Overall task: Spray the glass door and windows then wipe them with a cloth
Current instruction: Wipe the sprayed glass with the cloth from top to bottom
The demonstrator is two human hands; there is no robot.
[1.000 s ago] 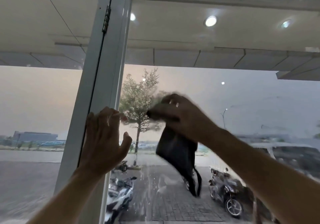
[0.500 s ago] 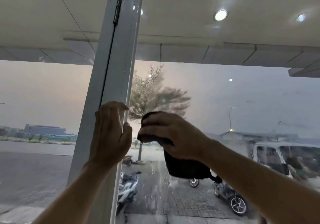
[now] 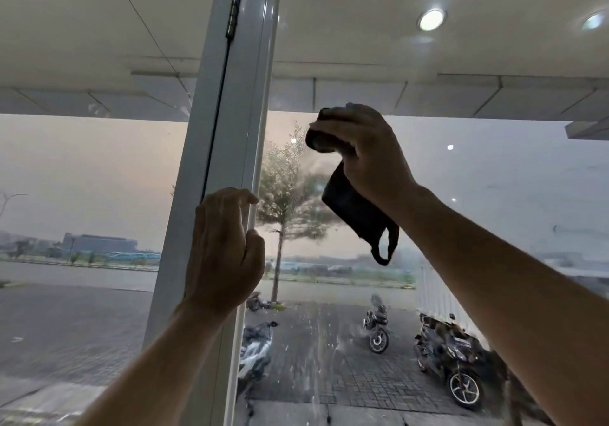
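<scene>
The right hand point(image 3: 365, 158) has swept up and rightward across the glass point(image 3: 494, 178). Half a second ago it sat low, just beside the left hand point(image 3: 224, 247); now it is above it, up near the edge of the ceiling point(image 3: 461, 50) outside. The black cloth point(image 3: 356, 208) it grips, bunched under the palm then, now trails down in a slanted flap with a loop at its end. The left hand's thumb, spread wide a second ago, lies tucked against the door frame point(image 3: 245, 112).

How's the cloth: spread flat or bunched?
Bunched. The right hand grips a wad of the cloth up at the glass; the rest hangs loose below, a loop dangling at its bottom.
</scene>
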